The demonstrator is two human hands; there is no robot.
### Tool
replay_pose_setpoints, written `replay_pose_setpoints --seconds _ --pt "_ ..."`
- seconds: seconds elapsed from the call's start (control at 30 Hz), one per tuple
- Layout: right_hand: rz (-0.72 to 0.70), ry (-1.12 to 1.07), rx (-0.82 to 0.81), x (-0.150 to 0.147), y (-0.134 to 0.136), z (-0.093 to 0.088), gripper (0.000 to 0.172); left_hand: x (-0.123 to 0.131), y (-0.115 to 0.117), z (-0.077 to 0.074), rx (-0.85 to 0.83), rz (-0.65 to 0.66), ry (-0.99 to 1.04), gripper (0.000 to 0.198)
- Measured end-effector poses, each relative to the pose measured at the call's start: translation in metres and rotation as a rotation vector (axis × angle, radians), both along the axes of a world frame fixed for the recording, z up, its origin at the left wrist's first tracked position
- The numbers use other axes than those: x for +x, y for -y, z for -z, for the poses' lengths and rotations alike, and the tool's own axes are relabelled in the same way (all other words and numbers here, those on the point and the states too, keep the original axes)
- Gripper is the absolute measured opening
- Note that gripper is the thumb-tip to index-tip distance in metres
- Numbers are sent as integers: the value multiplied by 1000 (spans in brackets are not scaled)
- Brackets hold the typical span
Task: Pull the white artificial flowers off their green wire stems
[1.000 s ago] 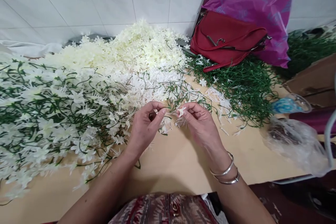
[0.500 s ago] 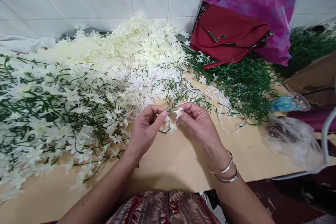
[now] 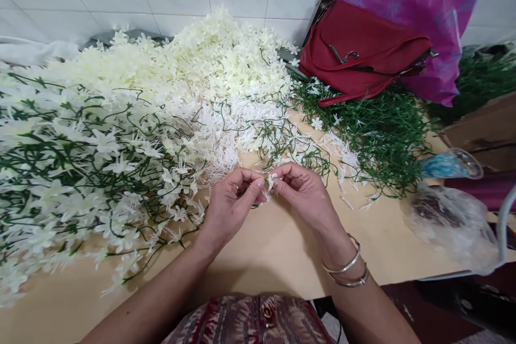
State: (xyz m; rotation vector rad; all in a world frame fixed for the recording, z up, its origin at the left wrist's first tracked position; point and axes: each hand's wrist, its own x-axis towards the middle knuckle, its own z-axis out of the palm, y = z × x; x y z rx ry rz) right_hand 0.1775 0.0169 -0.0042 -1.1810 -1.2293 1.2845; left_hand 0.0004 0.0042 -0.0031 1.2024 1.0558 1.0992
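Note:
My left hand [image 3: 231, 205] and my right hand [image 3: 303, 192] meet fingertip to fingertip over the tan table [image 3: 278, 247]. Both pinch closed on a small white artificial flower [image 3: 270, 180] on a thin green stem, which they hold between them. Right behind the hands lies a heap of loose white flower pieces [image 3: 226, 134]. To the left spreads a large pile of green stems with white flowers [image 3: 80, 172]. Two silver bangles [image 3: 346, 271] circle my right wrist.
A mound of cream flower heads [image 3: 209, 59] lies at the back by the tiled wall. Bare green stems [image 3: 382, 129] lie at right under a red bag [image 3: 363, 54] and a purple plastic bag [image 3: 423, 0]. Clear plastic bags [image 3: 455, 220] and a cardboard box [image 3: 484, 129] are at far right.
My hands have drawn closer together, and the small flower now sits tight between both sets of fingertips. The view has shifted slightly.

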Motion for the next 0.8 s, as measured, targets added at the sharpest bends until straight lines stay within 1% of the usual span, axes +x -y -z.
replay_pose_setpoints --seconds 0.13,0.33,0.6,0.7,0.8 --pt "9 -1 -15 -1 0 5 26 3 1 3 -58 -3 80 27" --pt "-21 -34 -18 -2 -4 10 23 6 -1 8 -135 0 179 29" --pt "-34 -26 7 -3 -4 12 26 7 0 10 -147 -26 201 31" --pt "-48 -27 -4 -3 -5 11 26 6 -1 9 -150 -7 187 33" --pt "-93 -33 -34 0 -7 10 23 3 -3 9 -164 24 164 33"
